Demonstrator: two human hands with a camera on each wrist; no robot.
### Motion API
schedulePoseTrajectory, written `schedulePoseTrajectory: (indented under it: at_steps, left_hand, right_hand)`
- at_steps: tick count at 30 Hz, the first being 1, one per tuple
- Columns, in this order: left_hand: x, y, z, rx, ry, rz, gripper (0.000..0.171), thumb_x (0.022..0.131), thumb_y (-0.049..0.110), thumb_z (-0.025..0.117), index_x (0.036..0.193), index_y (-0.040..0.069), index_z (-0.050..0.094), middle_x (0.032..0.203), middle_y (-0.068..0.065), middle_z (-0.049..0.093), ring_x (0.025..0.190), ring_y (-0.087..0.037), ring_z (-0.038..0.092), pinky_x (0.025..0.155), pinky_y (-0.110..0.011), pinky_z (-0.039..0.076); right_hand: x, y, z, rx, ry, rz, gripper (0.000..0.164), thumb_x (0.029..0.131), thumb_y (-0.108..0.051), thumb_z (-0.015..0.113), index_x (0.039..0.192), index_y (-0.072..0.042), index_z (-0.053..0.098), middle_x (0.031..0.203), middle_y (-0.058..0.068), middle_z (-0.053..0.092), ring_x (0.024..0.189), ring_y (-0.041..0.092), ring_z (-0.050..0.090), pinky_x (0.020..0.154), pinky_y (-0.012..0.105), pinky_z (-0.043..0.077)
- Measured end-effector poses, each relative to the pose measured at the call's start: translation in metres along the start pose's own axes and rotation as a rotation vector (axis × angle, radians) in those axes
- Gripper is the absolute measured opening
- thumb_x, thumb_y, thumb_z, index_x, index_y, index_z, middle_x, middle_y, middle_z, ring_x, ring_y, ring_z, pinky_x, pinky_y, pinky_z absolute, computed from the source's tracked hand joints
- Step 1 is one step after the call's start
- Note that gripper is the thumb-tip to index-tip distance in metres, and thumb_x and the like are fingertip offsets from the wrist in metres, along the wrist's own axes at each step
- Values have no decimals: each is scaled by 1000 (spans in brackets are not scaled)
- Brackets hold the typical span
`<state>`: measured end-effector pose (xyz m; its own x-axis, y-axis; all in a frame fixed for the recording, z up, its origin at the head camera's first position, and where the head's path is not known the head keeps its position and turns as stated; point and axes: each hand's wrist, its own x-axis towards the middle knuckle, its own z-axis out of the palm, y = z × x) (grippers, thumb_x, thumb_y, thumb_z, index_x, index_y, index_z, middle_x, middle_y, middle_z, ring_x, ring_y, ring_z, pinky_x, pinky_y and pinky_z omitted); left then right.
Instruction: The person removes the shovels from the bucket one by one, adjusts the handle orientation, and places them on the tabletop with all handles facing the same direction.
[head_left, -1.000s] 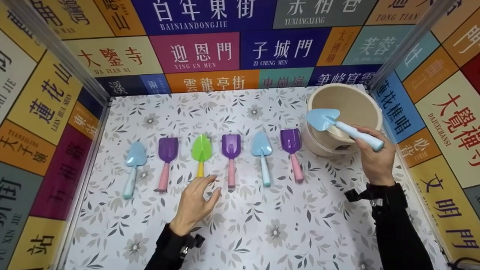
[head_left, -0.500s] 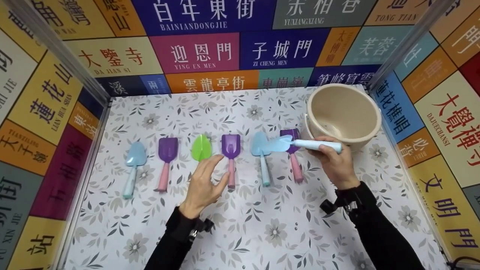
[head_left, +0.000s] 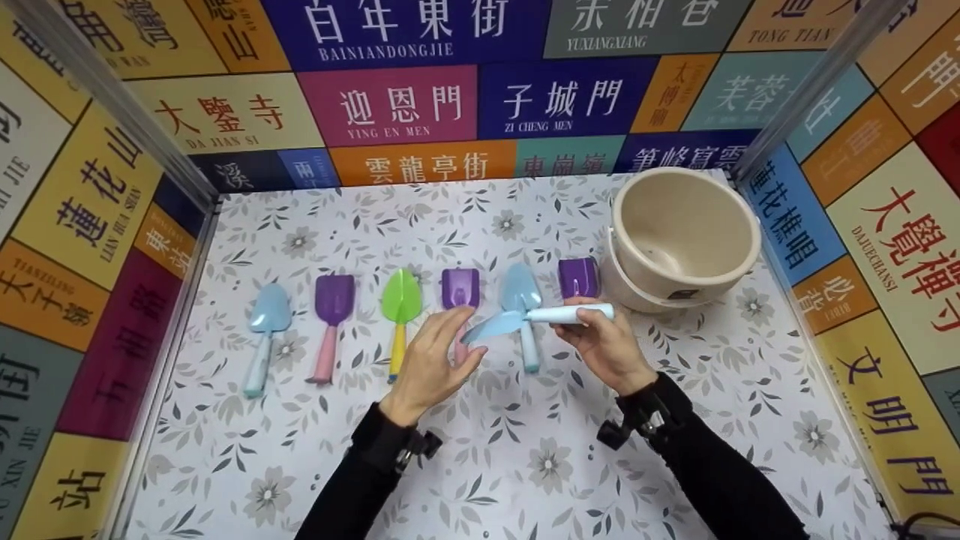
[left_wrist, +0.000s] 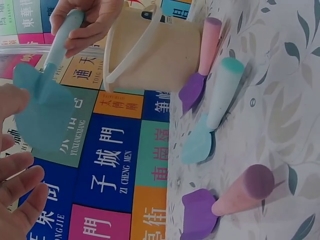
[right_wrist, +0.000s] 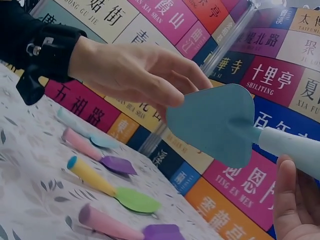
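My right hand [head_left: 604, 346] grips the pale blue handle of a blue garden trowel [head_left: 495, 327], held up over the row of tools with its blade pointing left. My left hand [head_left: 435, 358] is at the blade's tip, thumb and fingers spread apart around it. In the left wrist view the thumb overlaps the blade's edge, while the other fingers stand apart. Below lie a purple shovel [head_left: 460, 288] with a pink handle, a second blue trowel [head_left: 520, 285] and another purple shovel [head_left: 577, 277], partly hidden by my hands and the held trowel.
A beige bucket [head_left: 626, 279] stands at the back right. Left of my hands lie a green trowel [head_left: 401, 295] with a yellow handle, a purple shovel [head_left: 334, 297] and a blue trowel [head_left: 270, 306]. Panels with printed characters [head_left: 405, 105] enclose the floral-patterned table [head_left: 360, 221].
My right hand has carried the blue trowel left and down, from over the bucket to the middle of the row. The left hand has moved right, to the blade's tip.
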<state>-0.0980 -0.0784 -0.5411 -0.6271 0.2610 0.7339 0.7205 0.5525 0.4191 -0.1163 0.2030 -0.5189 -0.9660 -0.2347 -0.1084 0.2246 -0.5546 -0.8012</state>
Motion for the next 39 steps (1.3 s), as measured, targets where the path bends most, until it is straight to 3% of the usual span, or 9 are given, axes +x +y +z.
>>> schedulePoseTrajectory:
  at_steps: [5, 12, 21, 25, 28, 30, 33, 35, 39]
  left_hand:
    - [-1, 2, 4, -8, -8, -4, 55, 80, 7, 85, 129, -6, 66, 123, -23, 73, 108, -35, 72, 96, -45, 63]
    - [-3, 2, 6, 1, -8, 39, 44, 79, -5, 80, 122, -4, 71, 116, -18, 76, 102, -31, 74, 92, -38, 64]
    - [-3, 2, 7, 58, 6, 95, 35, 80, -8, 78, 114, -1, 76, 108, -13, 78, 98, -28, 75, 92, -35, 64]
    - [-1, 2, 7, 71, 30, 116, 34, 81, -9, 76, 114, -2, 75, 106, -14, 78, 97, -28, 75, 91, -34, 64]
    - [1, 1, 4, 55, 36, 113, 32, 82, -11, 74, 114, -3, 74, 105, -15, 78, 95, -27, 75, 89, -33, 64]
    - [4, 1, 1, 38, 29, 89, 32, 84, -12, 73, 114, -3, 74, 104, -15, 78, 93, -27, 75, 87, -32, 64]
    - [7, 0, -6, 2, -9, 21, 30, 86, -13, 71, 114, -5, 74, 101, -16, 78, 91, -28, 75, 85, -33, 65]
    - [10, 0, -10, -24, -53, -31, 26, 87, -13, 70, 112, -6, 74, 100, -18, 78, 90, -30, 76, 84, -36, 66]
    - [15, 2, -18, -83, -181, -138, 19, 92, -11, 66, 109, -7, 74, 99, -20, 79, 89, -33, 78, 84, -41, 66]
  right_hand:
    - [1, 13, 9, 22, 12, 56, 31, 106, -2, 47, 99, -12, 76, 105, 7, 73, 88, 17, 72, 84, 24, 61]
    - [2, 25, 14, 57, -65, 104, 32, 106, -4, 47, 101, -12, 78, 103, 6, 75, 87, 15, 72, 84, 24, 61]
    - [4, 24, 14, 72, -122, 103, 22, 105, -8, 58, 105, -12, 79, 105, 7, 78, 89, 15, 75, 85, 24, 62]
    - [4, 19, 16, -8, -143, 69, 16, 105, -11, 62, 106, -15, 77, 107, 4, 76, 94, 15, 75, 88, 25, 61]
    - [4, 9, 17, -154, -127, 18, 15, 104, -8, 63, 108, -15, 74, 110, 1, 74, 98, 13, 73, 93, 27, 61]
    - [4, -1, 17, -295, -108, -37, 16, 102, -3, 62, 114, -7, 72, 113, 1, 73, 102, 11, 72, 96, 27, 60]
    - [6, -19, 13, -612, -126, -180, 26, 97, 6, 64, 124, 8, 64, 118, 11, 73, 108, 9, 69, 99, 23, 57]
    - [8, -31, 9, -912, -189, -353, 40, 91, 5, 71, 129, 14, 59, 119, 19, 74, 109, 13, 70, 98, 24, 58]
    - [14, -46, 5, -1492, -335, -779, 63, 81, -13, 87, 133, 11, 59, 124, 27, 71, 112, 33, 71, 100, 43, 60]
